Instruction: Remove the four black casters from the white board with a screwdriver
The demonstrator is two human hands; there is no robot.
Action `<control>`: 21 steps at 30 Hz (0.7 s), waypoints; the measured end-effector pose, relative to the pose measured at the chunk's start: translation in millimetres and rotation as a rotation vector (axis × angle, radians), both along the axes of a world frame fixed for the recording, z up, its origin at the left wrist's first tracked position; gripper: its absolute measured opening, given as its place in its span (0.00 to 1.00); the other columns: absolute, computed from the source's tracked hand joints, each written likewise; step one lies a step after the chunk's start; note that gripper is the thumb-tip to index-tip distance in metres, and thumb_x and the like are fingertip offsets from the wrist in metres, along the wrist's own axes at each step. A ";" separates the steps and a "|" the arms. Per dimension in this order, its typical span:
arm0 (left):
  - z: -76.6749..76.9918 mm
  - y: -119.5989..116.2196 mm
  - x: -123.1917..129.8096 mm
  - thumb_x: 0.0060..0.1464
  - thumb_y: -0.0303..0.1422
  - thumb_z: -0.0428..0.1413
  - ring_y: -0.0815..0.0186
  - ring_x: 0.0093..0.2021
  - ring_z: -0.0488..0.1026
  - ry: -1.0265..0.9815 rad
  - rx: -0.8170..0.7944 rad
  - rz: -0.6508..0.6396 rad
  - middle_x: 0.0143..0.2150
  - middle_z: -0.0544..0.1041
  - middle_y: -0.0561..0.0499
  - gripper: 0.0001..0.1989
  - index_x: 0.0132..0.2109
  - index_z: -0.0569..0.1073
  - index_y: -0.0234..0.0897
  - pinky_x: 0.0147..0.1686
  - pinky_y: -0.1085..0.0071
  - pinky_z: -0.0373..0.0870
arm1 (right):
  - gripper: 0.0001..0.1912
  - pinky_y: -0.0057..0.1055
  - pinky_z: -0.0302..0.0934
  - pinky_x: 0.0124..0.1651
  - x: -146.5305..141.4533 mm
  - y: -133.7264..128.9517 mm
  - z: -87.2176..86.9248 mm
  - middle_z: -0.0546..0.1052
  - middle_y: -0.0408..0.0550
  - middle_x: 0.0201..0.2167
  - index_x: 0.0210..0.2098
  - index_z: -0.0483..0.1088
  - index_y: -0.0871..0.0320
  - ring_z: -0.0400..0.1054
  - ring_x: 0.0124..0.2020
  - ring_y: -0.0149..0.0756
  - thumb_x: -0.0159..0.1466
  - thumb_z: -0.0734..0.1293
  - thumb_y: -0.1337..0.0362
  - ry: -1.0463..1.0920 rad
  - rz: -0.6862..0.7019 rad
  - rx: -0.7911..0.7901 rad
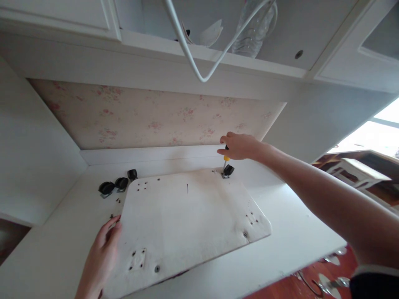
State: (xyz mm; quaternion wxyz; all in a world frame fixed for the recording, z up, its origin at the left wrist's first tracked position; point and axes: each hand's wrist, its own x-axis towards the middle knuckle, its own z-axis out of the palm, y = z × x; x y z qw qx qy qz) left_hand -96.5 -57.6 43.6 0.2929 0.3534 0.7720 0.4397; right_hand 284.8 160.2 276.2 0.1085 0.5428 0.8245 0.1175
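A white board with rounded corners lies flat on the white surface, screw holes near its corners. At its far right corner stands a black caster wheel on a metal plate. My right hand is closed round the handle of a screwdriver, yellow and black, held upright with its tip down at the caster's plate. My left hand has curled fingers at the board's left edge, gripping it; the fingertips are partly hidden. Several small screws lie just beyond that hand.
Three loose black casters sit beyond the board's left corner. Overhead, an open cabinet shelf holds a clear plastic bottle, and a white cable hangs down in front. Flowered wallpaper covers the back; side panels close in left and right.
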 end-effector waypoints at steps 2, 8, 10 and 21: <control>-0.1 -0.5 -0.2 0.48 0.55 0.51 0.48 0.57 0.70 -0.015 0.000 0.000 0.54 0.76 0.43 0.29 0.50 0.71 0.42 0.60 0.51 0.62 | 0.25 0.44 0.63 0.39 -2.9 -3.0 -0.4 0.73 0.64 0.48 0.55 0.67 0.59 0.71 0.44 0.55 0.69 0.54 0.50 -0.024 -0.091 0.081; 0.7 -1.3 -0.3 0.48 0.55 0.52 0.47 0.58 0.69 -0.038 -0.029 -0.006 0.56 0.74 0.43 0.29 0.51 0.71 0.43 0.59 0.50 0.62 | 0.21 0.36 0.62 0.39 -3.5 -4.4 4.5 0.70 0.58 0.55 0.55 0.67 0.55 0.72 0.42 0.44 0.62 0.62 0.65 0.020 0.092 -0.127; 1.3 -0.9 -0.1 0.48 0.55 0.51 0.47 0.58 0.69 -0.040 -0.033 -0.003 0.57 0.74 0.43 0.29 0.51 0.71 0.43 0.60 0.50 0.62 | 0.21 0.38 0.62 0.38 -4.6 -4.7 5.1 0.72 0.58 0.52 0.54 0.68 0.55 0.72 0.42 0.48 0.62 0.63 0.57 0.020 0.037 -0.102; -2.7 -1.5 -3.0 0.49 0.54 0.52 0.49 0.55 0.71 -0.023 -0.012 -0.001 0.54 0.76 0.44 0.27 0.51 0.71 0.44 0.57 0.53 0.65 | 0.21 0.37 0.62 0.42 2.5 -0.5 5.8 0.73 0.60 0.51 0.52 0.69 0.60 0.71 0.44 0.46 0.63 0.63 0.55 0.024 0.044 -0.131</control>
